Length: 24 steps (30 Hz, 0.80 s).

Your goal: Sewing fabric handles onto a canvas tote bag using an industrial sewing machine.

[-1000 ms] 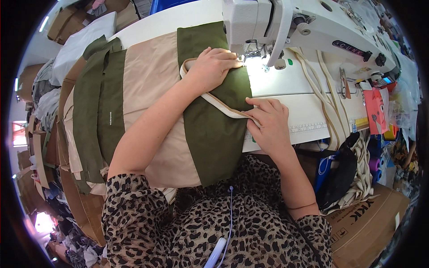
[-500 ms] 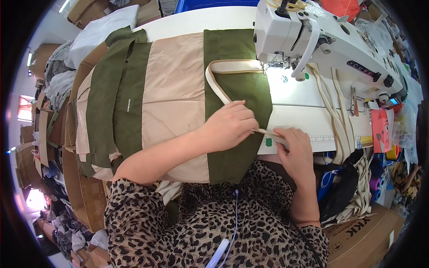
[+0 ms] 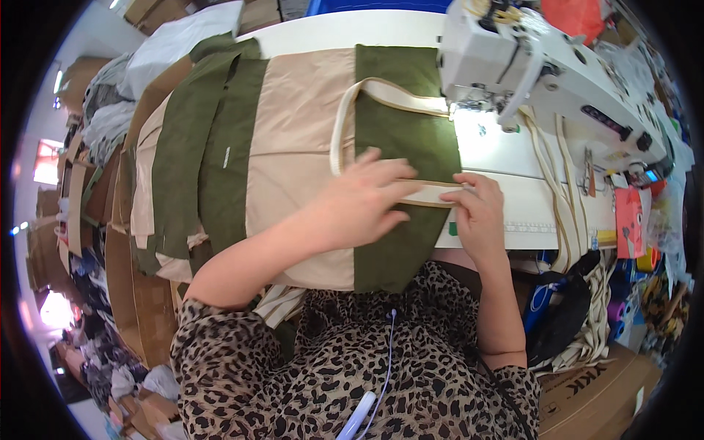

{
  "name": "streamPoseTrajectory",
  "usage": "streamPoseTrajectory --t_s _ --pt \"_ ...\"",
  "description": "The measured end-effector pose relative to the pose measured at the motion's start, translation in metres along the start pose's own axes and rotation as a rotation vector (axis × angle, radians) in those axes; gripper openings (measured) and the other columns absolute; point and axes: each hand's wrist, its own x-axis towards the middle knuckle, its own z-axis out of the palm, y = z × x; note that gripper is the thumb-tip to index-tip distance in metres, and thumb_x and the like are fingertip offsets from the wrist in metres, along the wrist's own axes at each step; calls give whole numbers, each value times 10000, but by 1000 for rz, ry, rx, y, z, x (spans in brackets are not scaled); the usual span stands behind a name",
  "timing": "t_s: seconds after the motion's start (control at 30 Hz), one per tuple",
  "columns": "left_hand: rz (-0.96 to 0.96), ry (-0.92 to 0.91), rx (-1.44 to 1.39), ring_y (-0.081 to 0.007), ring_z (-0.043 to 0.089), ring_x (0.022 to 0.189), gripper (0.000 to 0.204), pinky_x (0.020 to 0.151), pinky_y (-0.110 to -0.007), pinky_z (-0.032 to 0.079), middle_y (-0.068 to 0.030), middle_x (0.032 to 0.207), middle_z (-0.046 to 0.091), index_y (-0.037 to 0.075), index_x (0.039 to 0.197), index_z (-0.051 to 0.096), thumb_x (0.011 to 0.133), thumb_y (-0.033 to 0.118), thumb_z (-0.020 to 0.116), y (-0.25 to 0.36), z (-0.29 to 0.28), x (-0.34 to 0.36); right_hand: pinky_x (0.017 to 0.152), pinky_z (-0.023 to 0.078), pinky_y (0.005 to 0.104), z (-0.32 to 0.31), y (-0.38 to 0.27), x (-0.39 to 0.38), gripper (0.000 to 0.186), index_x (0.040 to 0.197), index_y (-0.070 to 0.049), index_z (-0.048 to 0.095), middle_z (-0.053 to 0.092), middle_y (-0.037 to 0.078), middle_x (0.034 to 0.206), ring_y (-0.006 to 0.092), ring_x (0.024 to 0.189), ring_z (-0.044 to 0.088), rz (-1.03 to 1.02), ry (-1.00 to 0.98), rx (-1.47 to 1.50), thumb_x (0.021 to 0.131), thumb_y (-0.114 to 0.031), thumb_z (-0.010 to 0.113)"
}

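Note:
A cream webbing strap (image 3: 429,193) with tan edges loops over a green and beige fabric piece (image 3: 301,95). One end of the strap runs under the sewing machine's presser foot area (image 3: 469,110). Its other end lies flat across the green panel, near the panel's right edge. My left hand (image 3: 367,202) rests over this part of the strap, fingers spread and slightly blurred. At the strap's end, my right hand (image 3: 480,213) pinches it between thumb and fingers. The palm of my left hand hides where the loop continues.
The white sewing machine (image 3: 543,81) stands at the back right with its lamp lit. More straps (image 3: 546,176) hang over the table's right part. Cardboard boxes (image 3: 139,308) stand at the left, and a blue bin (image 3: 374,6) is behind the table.
The strap's free end, twisted between my hands before, now lies flat on the green panel. My left hand has opened from a pinch. My right hand has moved slightly up.

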Motion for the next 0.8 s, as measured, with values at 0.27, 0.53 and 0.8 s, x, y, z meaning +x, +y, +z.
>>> streamPoseTrajectory --t_s 0.27,0.53,0.8 --pt "84 209 -91 -304 587 1237 325 1083 -501 447 -88 1325 618 85 1191 620 876 98 700 -14 68 16 1154 331 483 5 -24 -6 710 1516 -22 365 627 127 1250 279 1246 568 191 16 430 912 -164 711" --pt "63 188 -290 -320 593 1218 375 1114 -515 421 -98 1328 619 91 1218 601 864 116 722 -18 60 17 984 486 333 2 -4 4 692 1455 -24 390 558 72 1091 175 1024 571 382 49 1482 841 -31 709" --pt "139 104 -102 -290 577 1252 411 1138 -546 401 -68 1384 583 116 1239 640 846 167 749 -18 51 16 728 490 270 -62 12 -49 414 1212 -27 639 644 92 1103 123 876 570 347 -15 785 818 -102 743"
